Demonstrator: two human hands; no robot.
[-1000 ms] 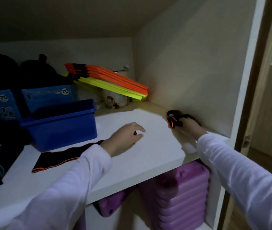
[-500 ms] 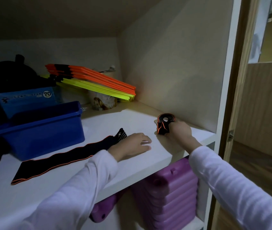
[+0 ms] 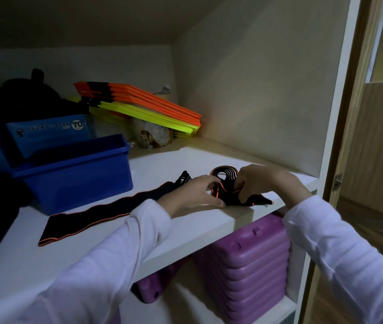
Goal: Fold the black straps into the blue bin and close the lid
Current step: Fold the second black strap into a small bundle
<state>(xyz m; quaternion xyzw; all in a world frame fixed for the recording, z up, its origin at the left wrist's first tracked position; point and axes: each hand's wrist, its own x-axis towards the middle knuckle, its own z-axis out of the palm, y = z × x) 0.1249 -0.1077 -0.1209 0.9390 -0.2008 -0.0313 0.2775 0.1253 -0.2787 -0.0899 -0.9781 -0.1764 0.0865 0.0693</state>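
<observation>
A rolled black strap with orange edging [image 3: 226, 181] stands near the front of the white shelf [image 3: 186, 220], its loose end trailing to the right. My right hand [image 3: 265, 183] grips it from the right. My left hand [image 3: 195, 194] pinches it from the left, fingers curled at its lower edge. A second black strap with orange trim [image 3: 97, 211] lies flat and stretched out on the shelf, running left from behind my left hand. The open blue bin [image 3: 78, 176] sits behind that strap at the left. No lid shows.
Orange and yellow flat strips [image 3: 143, 106] are stacked at the back. Blue packets [image 3: 45, 132] and dark bags stand behind the bin, dark clothing at the far left. Purple cases [image 3: 244, 265] fill the shelf below. The cabinet's side wall and a wooden door are at the right.
My right hand brought the rolled strap left and toward the shelf's front edge. My left hand left the flat strap and took hold of the roll, part of which now trails loose.
</observation>
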